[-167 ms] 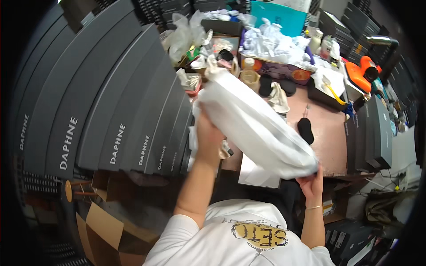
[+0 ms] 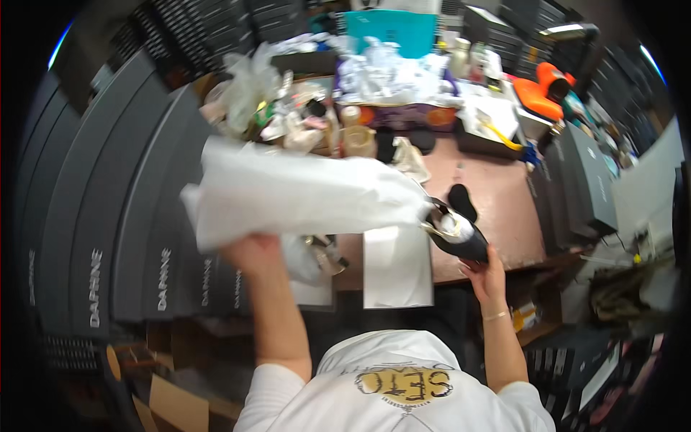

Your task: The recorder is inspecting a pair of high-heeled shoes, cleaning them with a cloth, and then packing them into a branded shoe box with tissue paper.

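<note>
At the right hand (image 2: 489,276), pinching a black shoe (image 2: 466,245) by one end, probably to steady it; leftward of that grip, supporting white wrapping (image 2: 309,189) with the left hand (image 2: 252,252) (largely hidden, cannot tell whether closed), apparently against sagging.

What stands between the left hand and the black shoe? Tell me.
The white wrapping: it spans from the left hand to the black shoe. Nothing visible stands between the right hand and the shoe.

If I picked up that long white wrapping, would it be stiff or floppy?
The white wrapping is probably floppy, since its left end hangs in loose folds. It looks thin, so it's likely light for its size, though anything hidden inside would add weight.
</note>
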The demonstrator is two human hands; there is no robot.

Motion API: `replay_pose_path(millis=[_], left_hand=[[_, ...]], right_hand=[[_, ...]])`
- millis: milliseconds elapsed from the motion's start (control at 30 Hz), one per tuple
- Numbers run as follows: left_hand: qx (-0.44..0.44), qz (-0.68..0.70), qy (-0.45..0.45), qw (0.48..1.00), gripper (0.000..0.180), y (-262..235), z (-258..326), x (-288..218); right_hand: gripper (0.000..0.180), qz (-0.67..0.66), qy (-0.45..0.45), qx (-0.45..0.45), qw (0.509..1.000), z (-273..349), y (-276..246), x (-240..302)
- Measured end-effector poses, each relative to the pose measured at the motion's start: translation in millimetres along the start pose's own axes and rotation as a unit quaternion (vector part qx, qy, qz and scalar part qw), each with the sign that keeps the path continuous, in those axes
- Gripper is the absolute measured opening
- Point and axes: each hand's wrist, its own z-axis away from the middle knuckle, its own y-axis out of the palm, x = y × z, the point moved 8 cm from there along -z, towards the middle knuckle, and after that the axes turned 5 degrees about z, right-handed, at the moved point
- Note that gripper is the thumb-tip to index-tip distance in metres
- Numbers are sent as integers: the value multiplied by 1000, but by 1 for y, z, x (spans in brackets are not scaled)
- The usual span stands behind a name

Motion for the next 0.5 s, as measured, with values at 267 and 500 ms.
replay_pose_path(millis=[267,500], left_hand=[[693,-655,-163,254,35,-103,203,207],[351,-286,-363,815,50,-6,107,146]], right_hand=[[48,159,-254,-34,953,-11,21,111],[38,243,-80,182,949,1,60,113]])
